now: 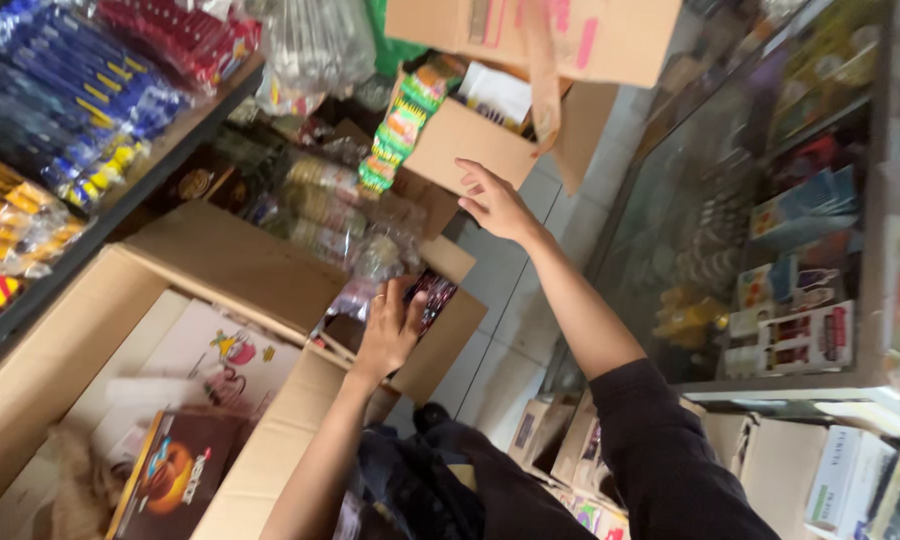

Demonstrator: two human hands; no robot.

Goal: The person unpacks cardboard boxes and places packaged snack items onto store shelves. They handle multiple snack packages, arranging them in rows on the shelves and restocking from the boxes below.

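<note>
A dark red snack packet [432,296] inside the small cardboard box [450,335] is touched by the left hand [388,330], while the right hand [495,203], fingers spread, is laid on another cardboard box [465,140].

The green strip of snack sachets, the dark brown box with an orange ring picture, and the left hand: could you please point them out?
green strip of snack sachets [398,128], head view, middle of the hanging strip.
dark brown box with an orange ring picture [175,478], head view, on its printed top face.
left hand [388,335], head view, back of the hand.
</note>
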